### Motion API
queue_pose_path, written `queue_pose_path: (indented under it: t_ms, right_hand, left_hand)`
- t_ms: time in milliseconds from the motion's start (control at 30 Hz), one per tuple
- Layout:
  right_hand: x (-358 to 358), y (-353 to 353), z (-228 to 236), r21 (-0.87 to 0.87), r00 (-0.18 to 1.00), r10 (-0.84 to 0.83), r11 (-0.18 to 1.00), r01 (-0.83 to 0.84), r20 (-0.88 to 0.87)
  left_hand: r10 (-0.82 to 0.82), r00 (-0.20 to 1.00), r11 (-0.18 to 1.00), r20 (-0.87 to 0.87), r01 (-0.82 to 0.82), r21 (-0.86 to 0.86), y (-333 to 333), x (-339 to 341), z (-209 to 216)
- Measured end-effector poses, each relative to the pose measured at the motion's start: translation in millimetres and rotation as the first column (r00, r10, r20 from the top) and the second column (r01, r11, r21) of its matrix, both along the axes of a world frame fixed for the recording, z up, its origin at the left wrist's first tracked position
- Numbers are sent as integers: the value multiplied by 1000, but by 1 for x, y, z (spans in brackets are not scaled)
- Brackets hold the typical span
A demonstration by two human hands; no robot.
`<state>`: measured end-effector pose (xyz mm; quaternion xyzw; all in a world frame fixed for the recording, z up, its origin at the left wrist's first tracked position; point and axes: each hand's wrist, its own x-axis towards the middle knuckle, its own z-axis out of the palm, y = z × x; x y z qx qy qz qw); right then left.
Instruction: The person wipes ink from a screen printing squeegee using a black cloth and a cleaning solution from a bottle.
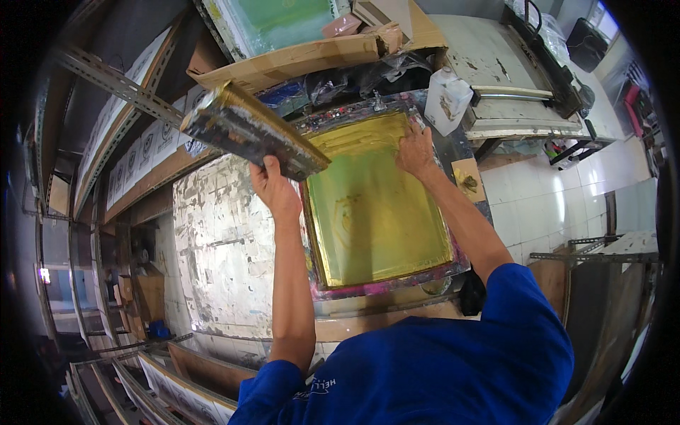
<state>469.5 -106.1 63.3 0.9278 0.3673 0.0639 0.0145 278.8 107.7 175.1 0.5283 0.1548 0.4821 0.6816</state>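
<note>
Holding hand, head view: the left hand (278,193) has one broad, stained squeegee (255,134) by its near edge, the thumb laid on the dark face and the other fingers hidden behind.
Right fingers: the right hand (416,150) is partly curled, fingertips at the upper right corner of the framed screen (379,212); whether they pinch anything cannot be told.
Left arm: forearm nearly upright from the lower edge, wrist near the screen's left side.
Right arm: slanting up and leftward from the blue sleeve (528,304), the hand bent over the screen's corner.
Squeegee: one, raised and tilted, its lower right end over the screen's upper left corner.
Screen: one under the hands, its green mesh edged in yellow, with thick yellow ink (354,138) along the far end.
White jug: one jug (448,103), just beyond the right hand.
Stained cardboard: one small piece (467,180), right of the screen.
</note>
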Motion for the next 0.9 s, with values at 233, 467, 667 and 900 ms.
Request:
queue_pose_path:
  t_ms: [233, 467, 667, 900]
  right_hand:
    - [-4, -23, -3, -91, 997, -22, 996, 15, -77]
    - [-66, -143, 66, 376, 975, -89, 913, 161, -203]
    - [-133, -285, 37, 204, 862, -206, 921, 330, -463]
    - [-250, -316, 15, 157, 887, -130, 963, 219, -442]
  left_hand:
    - [123, 990, 992, -63, -123, 3, -16, -57, 6]
    - [94, 994, 984, 62, -83, -159, -40, -131, 23]
    - [-12, 985, 933, 171, 73, -353, -66, -166, 20]
    - [-33, 997, 922, 75, 60, -382, -96, -183, 2]
